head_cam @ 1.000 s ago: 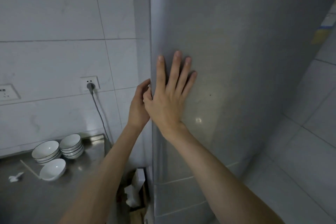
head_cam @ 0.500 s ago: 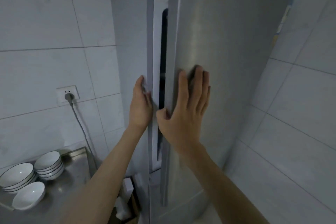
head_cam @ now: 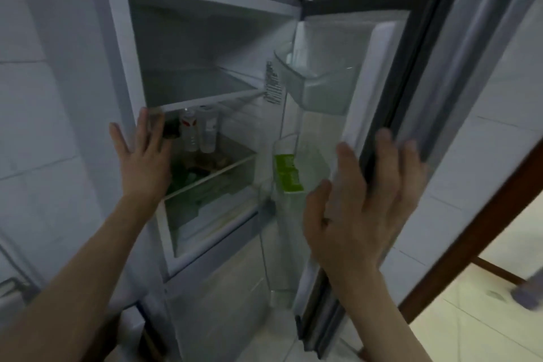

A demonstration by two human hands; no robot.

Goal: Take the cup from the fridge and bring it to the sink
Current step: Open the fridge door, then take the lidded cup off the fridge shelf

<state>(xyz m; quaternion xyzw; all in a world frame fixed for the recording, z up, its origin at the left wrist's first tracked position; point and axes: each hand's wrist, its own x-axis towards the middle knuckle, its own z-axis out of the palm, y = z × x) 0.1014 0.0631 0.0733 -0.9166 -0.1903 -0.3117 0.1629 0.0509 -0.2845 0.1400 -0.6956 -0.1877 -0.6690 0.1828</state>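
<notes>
The fridge (head_cam: 117,47) stands with its upper door (head_cam: 435,73) swung wide to the right. On the middle shelf a small dark object (head_cam: 171,130), possibly the cup, sits at the left beside two clear bottles (head_cam: 189,132); blur keeps me from being sure. My left hand (head_cam: 141,161) is flat with fingers spread at the fridge's left frame, just in front of that shelf and partly covering it. My right hand (head_cam: 358,209) grips the door's free edge, fingers wrapped over the dark gasket and thumb on the inner side.
The top shelf (head_cam: 205,97) looks bare. A green carton (head_cam: 286,170) stands in the lower door bin, and a clear upper door bin (head_cam: 311,82) hangs above it. A dark brown door frame (head_cam: 470,229) and pale floor tiles (head_cam: 470,332) lie to the right.
The fridge door has gone from a narrow gap to wide open, with my right hand moving out along its edge. The view shifted right, so the counter with bowls is out of sight.
</notes>
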